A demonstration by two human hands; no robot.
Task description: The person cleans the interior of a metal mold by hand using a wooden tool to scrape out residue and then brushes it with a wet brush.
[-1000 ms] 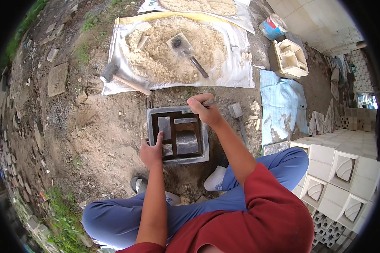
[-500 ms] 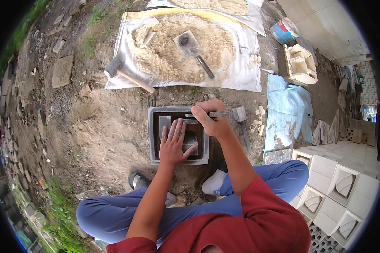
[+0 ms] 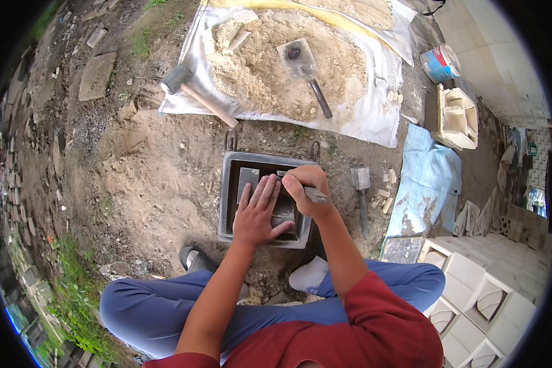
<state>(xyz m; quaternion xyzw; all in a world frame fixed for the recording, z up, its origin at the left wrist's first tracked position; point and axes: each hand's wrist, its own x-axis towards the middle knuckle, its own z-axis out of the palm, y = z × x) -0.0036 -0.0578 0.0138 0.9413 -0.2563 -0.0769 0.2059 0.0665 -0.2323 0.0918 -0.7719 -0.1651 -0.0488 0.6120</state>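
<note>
A dark metal rectangular mould (image 3: 226, 208) with wire loop handles at its far side sits on the dirt in front of me. Inside it lie flat grey plates (image 3: 248, 184). My left hand (image 3: 259, 211) rests palm down over the plates with its fingers stretched out. At the mould's far right, my right hand (image 3: 306, 187) is closed around a grey bar-like metal tool (image 3: 318, 196). One end of the tool sticks out below the fist, while its other end shows at the fingertips beside my left fingers. My hand hides its middle.
Beyond the mould, a white sheet (image 3: 380, 132) holds sandy powder and a trowel (image 3: 316, 92). A mallet (image 3: 196, 95) lies at its left corner. To the right are a small hammer-like tool (image 3: 362, 196), a blue sheet (image 3: 426, 178), a bucket (image 3: 440, 64) and stacked pale blocks (image 3: 472, 276).
My right hand has moved nearer to me, and the tool in it has tilted, its outer end swinging toward me. My left hand stays on the plates. The whole view has turned slightly.
</note>
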